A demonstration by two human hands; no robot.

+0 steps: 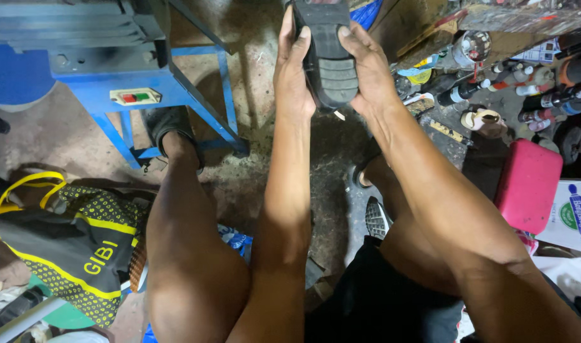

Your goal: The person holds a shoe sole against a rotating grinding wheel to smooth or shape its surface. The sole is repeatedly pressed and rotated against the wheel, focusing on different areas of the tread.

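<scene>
Stained concrete floor; blue metal stand left; cluttered bottles right; pink box; black-yellow bag.

A black rubber-soled shoe sits between both hands, left hand and right hand; blue metal machine stand left, cluttered bottles right.

Left of the grip stands a blue metal stand; right of it, bottles and a pink box.
</scene>
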